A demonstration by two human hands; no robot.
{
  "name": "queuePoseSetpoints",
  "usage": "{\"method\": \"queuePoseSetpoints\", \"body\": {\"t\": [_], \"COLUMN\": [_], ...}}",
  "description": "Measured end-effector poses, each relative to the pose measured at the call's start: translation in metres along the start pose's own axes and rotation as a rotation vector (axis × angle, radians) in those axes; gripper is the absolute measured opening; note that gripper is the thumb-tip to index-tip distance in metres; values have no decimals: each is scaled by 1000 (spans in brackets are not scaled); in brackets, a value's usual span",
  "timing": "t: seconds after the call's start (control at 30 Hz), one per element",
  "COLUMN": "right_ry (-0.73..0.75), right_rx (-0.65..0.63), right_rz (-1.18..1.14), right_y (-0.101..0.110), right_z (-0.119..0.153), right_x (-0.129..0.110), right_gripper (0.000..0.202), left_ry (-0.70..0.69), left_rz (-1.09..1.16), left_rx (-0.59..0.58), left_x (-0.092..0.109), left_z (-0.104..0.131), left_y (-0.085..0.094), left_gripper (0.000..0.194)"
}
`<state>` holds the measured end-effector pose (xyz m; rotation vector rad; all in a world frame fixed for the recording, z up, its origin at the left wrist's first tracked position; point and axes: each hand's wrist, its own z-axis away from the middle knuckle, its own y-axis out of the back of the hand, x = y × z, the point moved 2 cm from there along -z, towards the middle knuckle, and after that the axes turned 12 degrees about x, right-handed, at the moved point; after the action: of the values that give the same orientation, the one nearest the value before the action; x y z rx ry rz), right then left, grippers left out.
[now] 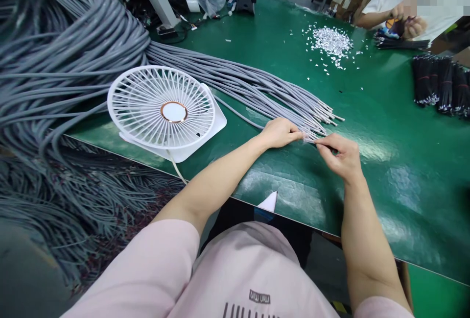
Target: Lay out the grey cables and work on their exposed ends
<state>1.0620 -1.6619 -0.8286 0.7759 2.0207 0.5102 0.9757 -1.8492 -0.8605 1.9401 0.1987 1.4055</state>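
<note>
Many grey cables (pixel 235 80) lie side by side across the green table (pixel 385 112), their pale stripped ends (pixel 325 110) pointing right. At the near side of those ends, my left hand (pixel 281 133) pinches the end part of one grey cable. My right hand (pixel 340 154) is just to the right, with thumb and index finger closed on the pale tip of that cable. The fingertips of both hands are a short distance apart. A small clear or whitish scrap shows between them, too small to make out.
A white fan (pixel 174 112) stands left of my left hand. Coiled grey cables (pixel 73 38) fill the left. Silvery scraps (pixel 331 42) are piled at the back. Black cable bundles (pixel 440 83) lie at the right, near another person's hands (pixel 413 26).
</note>
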Motion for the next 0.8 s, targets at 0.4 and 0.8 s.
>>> {"method": "queuePoseSetpoints", "body": {"t": [0.4, 0.8], "right_ry": [-145, -83], "right_rx": [97, 30], "right_rz": [-133, -122], "right_y": [-29, -21], "right_z": [2, 8], "right_x": [-13, -44], "right_gripper": [12, 12], "left_ry": [29, 137], "left_rz": [-68, -9], "left_rx": [32, 140], "left_x": [-2, -8], "left_z": [1, -3], "left_y": [-4, -6], "left_gripper": [49, 52]}}
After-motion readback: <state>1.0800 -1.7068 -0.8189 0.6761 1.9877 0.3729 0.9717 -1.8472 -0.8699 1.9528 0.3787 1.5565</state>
